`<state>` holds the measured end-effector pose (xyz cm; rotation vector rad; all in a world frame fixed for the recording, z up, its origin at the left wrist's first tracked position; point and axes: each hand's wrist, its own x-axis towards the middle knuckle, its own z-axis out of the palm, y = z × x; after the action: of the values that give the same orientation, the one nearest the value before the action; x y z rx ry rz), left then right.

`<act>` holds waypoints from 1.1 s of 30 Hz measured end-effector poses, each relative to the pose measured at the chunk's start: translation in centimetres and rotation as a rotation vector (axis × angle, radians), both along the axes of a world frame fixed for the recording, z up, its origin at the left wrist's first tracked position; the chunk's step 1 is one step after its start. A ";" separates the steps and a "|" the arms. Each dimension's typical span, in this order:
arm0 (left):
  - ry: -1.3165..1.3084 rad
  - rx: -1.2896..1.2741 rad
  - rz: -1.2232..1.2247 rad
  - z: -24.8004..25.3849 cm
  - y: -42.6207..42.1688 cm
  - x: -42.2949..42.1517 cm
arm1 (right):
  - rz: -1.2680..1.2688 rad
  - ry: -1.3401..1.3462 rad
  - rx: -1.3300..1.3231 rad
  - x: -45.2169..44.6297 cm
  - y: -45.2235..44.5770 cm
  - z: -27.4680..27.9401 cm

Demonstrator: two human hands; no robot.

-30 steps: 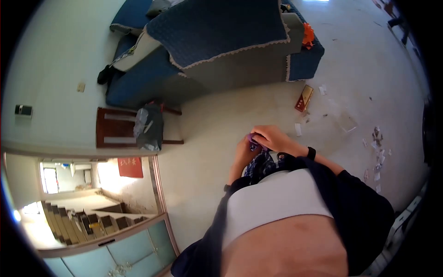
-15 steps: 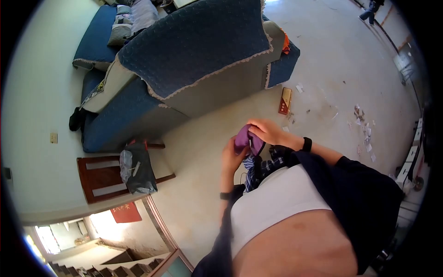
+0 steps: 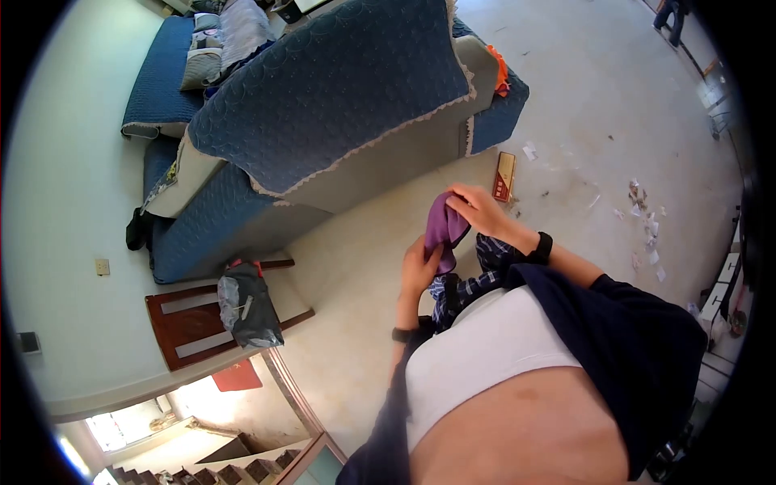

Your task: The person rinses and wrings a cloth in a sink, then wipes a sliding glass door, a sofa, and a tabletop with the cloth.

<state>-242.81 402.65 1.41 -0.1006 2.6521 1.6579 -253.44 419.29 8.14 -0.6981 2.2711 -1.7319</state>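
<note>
A purple cloth (image 3: 444, 225) with a dark edge is stretched between my two hands, in front of my body. My left hand (image 3: 420, 267) grips its lower left part, the thumb over the fabric. Higher up and to the right, my right hand (image 3: 478, 212) pinches the top of the cloth between thumb and fingers. Below the cloth is dark blue checked fabric (image 3: 473, 284) by my lap. A dark band sits on each wrist.
A sofa with a blue quilted cover (image 3: 339, 97) stands ahead. At left, a wooden chair (image 3: 174, 323) bears a grey plastic bag (image 3: 259, 311). A red and gold box (image 3: 503, 178) and paper scraps (image 3: 651, 230) lie on the floor. A person's legs (image 3: 671, 20) show far off.
The purple cloth, bunched small between my hands earlier, is now spread out. My right hand has moved up and away from my left. The view has shifted, showing more of the sofa.
</note>
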 end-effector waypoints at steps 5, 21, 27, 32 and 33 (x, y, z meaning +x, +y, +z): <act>-0.051 -0.070 0.015 1.6 5.0 -7.6 | -0.180 -0.178 -0.191 -7.8 4.3 -3.4; -0.193 -0.039 -0.108 -0.7 16.0 -26.4 | -0.226 -0.184 0.067 -23.4 13.4 -8.4; -0.156 0.024 -0.192 -2.0 15.2 -33.1 | -0.163 -0.112 0.178 -28.7 12.3 -9.3; -0.103 0.029 -0.162 -1.4 16.8 -40.1 | -0.320 0.101 0.365 -36.8 12.9 -6.8; -0.099 0.037 -0.139 -1.7 16.8 -41.4 | -0.348 0.144 0.384 -38.0 12.6 -6.5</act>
<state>-284.24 419.48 -0.28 0.0024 2.4940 1.6147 -291.45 431.88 1.63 -0.3744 2.8520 -1.3297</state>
